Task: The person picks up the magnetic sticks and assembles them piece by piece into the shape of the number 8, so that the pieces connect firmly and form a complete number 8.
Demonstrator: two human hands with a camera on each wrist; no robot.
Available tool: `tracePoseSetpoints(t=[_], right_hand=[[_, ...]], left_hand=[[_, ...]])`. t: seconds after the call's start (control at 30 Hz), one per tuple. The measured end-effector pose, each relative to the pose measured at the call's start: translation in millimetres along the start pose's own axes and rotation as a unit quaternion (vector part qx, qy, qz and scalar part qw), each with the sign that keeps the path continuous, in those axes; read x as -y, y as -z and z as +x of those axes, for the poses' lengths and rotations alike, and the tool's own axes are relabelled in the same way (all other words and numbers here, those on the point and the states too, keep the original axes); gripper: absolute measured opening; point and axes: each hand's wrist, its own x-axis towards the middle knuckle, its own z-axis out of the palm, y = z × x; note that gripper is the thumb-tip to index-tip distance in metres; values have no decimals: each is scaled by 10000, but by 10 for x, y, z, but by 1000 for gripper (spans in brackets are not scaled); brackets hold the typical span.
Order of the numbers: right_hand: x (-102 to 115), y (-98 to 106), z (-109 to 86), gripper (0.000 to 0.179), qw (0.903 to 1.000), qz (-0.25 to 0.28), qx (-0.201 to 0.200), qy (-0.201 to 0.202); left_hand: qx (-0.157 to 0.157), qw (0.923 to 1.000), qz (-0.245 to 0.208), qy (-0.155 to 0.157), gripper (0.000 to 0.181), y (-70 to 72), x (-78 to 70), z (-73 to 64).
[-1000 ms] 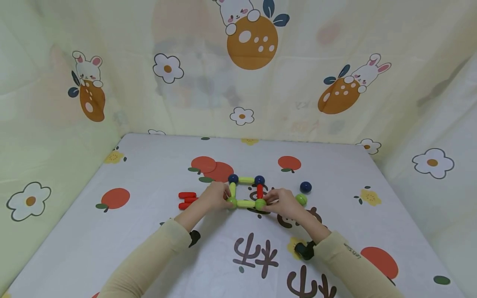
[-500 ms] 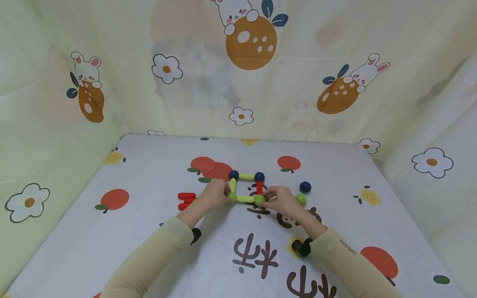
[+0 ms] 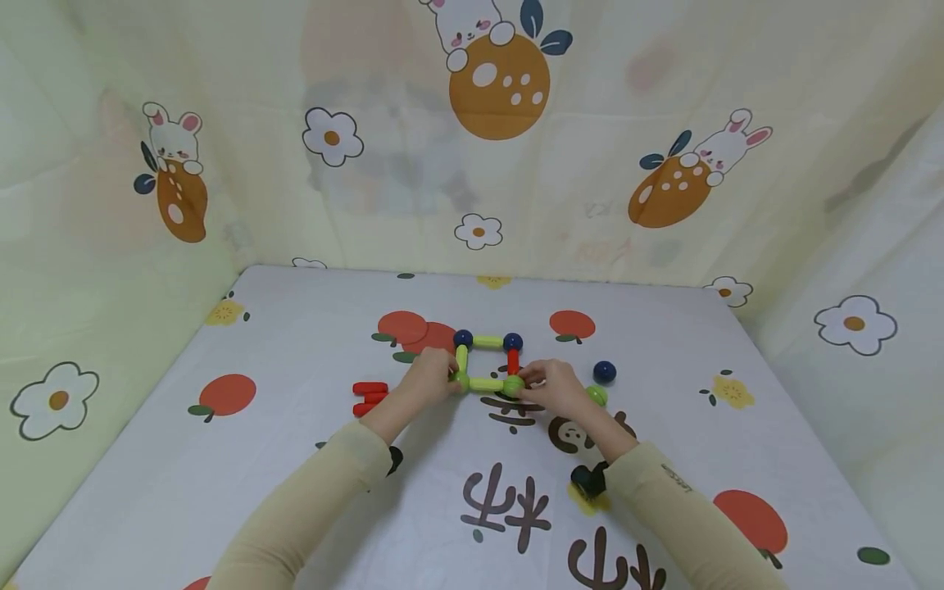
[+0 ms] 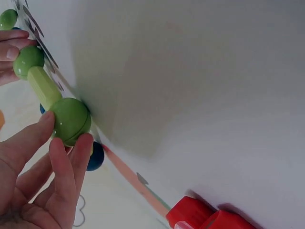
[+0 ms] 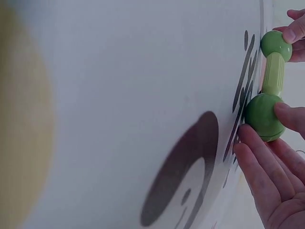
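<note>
A four-sided frame of balls and rods lies on the cloth in the head view. Its near corners are a left green ball [image 4: 71, 123] and a right green ball [image 5: 263, 118], joined by a yellow-green rod [image 3: 487, 384]. Two blue balls form the far corners, the left one [image 3: 463, 338] and the right one [image 3: 512, 342]. A red rod [image 3: 513, 360] makes the right side; yellow-green rods make the left and far sides. My left hand [image 3: 431, 379] pinches the left green ball between thumb and fingers. On the right green ball, my right hand [image 3: 558, 388] has a similar grip.
Several loose red rods [image 3: 370, 388] lie left of my left hand. A loose blue ball [image 3: 605, 372] and a loose green ball [image 3: 598, 396] sit right of my right hand. A printed cloth [image 3: 295, 328] covers the table, with a patterned curtain [image 3: 398, 188] behind.
Both hands have slid the frame a short way across the table, away from me. Their hold on the green balls stays the same. The loose rods and balls have not moved.
</note>
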Motion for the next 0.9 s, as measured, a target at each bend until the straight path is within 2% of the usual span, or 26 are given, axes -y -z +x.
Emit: tracePoseSetpoints(t=[0.17, 0.37, 0.53, 0.63, 0.8, 0.9], right_hand=[[1, 19, 9, 28, 10000, -55, 22, 3], [2, 19, 22, 28, 9999, -145, 29, 31], [-4, -7, 39, 27, 9999, -130, 70, -21], [-5, -11, 40, 28, 9999, -119, 77, -54], [-4, 1, 37, 27, 9998, -145, 66, -75], [4, 9, 36, 27, 9999, -131, 69, -47]], left_hand=[[2, 10000, 4, -63, 32, -4, 14, 23], [172, 9992, -54, -345, 35, 58, 150, -4], [254, 9973, -108, -683, 35, 246, 308, -89], [166, 9966, -136, -795, 34, 392, 410, -154], [-199, 9971, -66, -738, 32, 596, 613, -285], [-280, 9979, 47, -577, 32, 644, 744, -361]])
